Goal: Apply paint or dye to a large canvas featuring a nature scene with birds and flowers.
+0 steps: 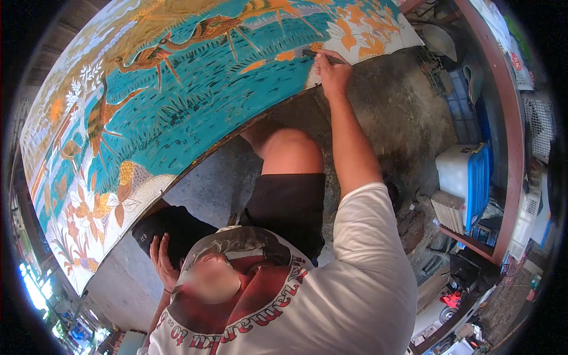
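A large painted cloth [236,89] spreads across the upper left, with long-legged birds on teal water and orange and white flowers. My right hand [333,74] is at its near right edge, closed round a slim dark tool [310,53]. The tool lies over the teal part beside the pale flowers; its tip is too small to make out. My left hand [163,261] rests against the black shorts over my left knee, below the cloth's lower edge. Its fingers are stretched out, with nothing seen in them.
A white bin with a blue lid [476,183] stands at the right on the stained concrete floor [402,112]. A reddish-brown post [503,118] curves down the right side. Assorted clutter lies at the lower right. My bare right knee is just under the cloth's edge.
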